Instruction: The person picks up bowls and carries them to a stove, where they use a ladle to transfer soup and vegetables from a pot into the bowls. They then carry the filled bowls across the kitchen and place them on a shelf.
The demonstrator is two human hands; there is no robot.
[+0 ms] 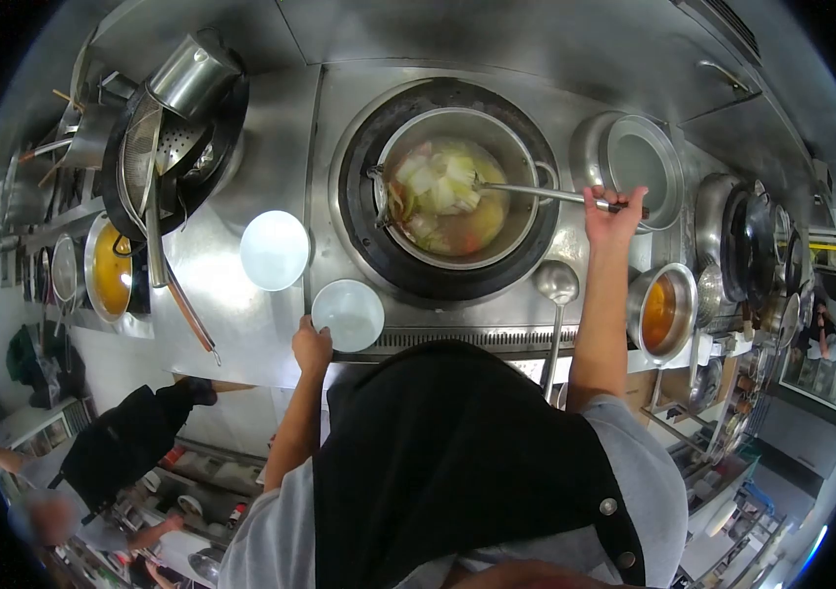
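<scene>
My right hand point(614, 213) is closed around the dark grip of a long-handled ladle point(541, 192). Its metal shaft reaches left over the rim of a large pot point(534, 221); its head is hidden beneath a heap of pale cabbage point(447, 182). Broth and some reddish pieces surround the cabbage. The pot stands on a round black burner point(359, 240). My left hand point(313, 346) grips the left edge of a white bowl point(347, 316) at the counter's front; its contents look pale or clear. Just behind it stands a second white bowl point(275, 250).
Another ladle point(556, 285) lies right of the burner. A pan of orange liquid point(661, 312) and stacked metal basins point(644, 172) stand at right. On the left, a wok point(232, 147) holds strainers and a metal pot. A person in a black apron point(129, 442) is at lower left.
</scene>
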